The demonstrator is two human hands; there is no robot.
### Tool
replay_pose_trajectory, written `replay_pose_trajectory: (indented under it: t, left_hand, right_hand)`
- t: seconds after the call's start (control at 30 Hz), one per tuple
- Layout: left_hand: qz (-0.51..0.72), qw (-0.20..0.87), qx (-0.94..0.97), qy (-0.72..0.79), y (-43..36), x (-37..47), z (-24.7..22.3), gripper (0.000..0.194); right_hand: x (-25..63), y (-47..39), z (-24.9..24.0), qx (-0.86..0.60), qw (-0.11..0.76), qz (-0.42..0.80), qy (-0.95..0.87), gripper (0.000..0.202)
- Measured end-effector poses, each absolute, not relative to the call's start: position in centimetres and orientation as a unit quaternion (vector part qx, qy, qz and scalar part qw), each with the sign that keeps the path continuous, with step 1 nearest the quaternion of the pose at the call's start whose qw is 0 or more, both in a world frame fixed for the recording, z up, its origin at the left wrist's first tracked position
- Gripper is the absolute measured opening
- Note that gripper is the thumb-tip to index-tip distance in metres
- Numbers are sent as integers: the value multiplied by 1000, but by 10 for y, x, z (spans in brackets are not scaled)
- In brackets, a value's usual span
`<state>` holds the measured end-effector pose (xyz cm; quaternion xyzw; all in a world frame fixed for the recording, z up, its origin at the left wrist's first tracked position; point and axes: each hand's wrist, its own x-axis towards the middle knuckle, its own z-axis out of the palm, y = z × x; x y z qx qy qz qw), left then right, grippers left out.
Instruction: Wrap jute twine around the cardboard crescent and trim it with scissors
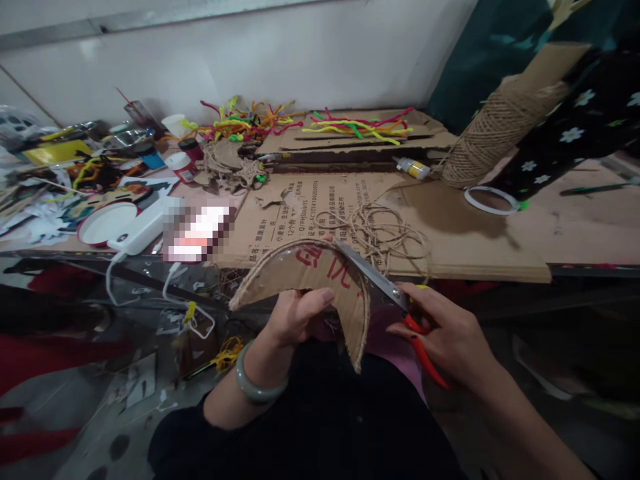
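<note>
My left hand point(303, 317) is closed around the inner edge of a crescent-shaped cardboard piece point(345, 293), with the thumb on its near face. Twine runs along the crescent's outer curved edge, and red writing marks the cardboard. In my right hand point(445, 327) is a pair of scissors point(383, 283) with red handles. Their blades point up and left, the tips at the top of the crescent's rim. Whether the tips touch the twine I cannot tell. Just beyond lies a loose tangle of twine point(393, 233) on a flat cardboard sheet point(460, 233).
A tall roll of twine point(500, 133) stands at the right beside a white ring point(493, 199). Near it lies a small glue tube point(413, 167). Colourful pipe cleaners point(360, 127) lie at the back. Leftward are a phone point(197, 233), a white charger point(150, 227) and paint jars point(180, 167).
</note>
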<state>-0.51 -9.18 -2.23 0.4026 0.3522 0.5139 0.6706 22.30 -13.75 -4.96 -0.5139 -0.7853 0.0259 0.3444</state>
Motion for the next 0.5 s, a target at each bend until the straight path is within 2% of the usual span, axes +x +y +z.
replay_pose_trajectory:
  t: [0.1, 0.2, 0.33, 0.5]
  left_hand:
    - [513, 667, 415, 345, -91, -5, -22, 53]
    - [507, 690, 407, 317, -90, -5, -22, 53]
    - [500, 739, 360, 271, -89, -1, -22, 47]
    - [520, 749, 286, 295, -87, 8, -18, 32]
  right_hand:
    - [223, -138, -51, -514, 362, 41, -777, 45]
    - [225, -139, -52, -531, 373, 76, -757, 43]
    - [228, -142, -53, -576, 360, 109, -726, 46]
    - [232, -145, -57, -588, 322, 91, -736, 47]
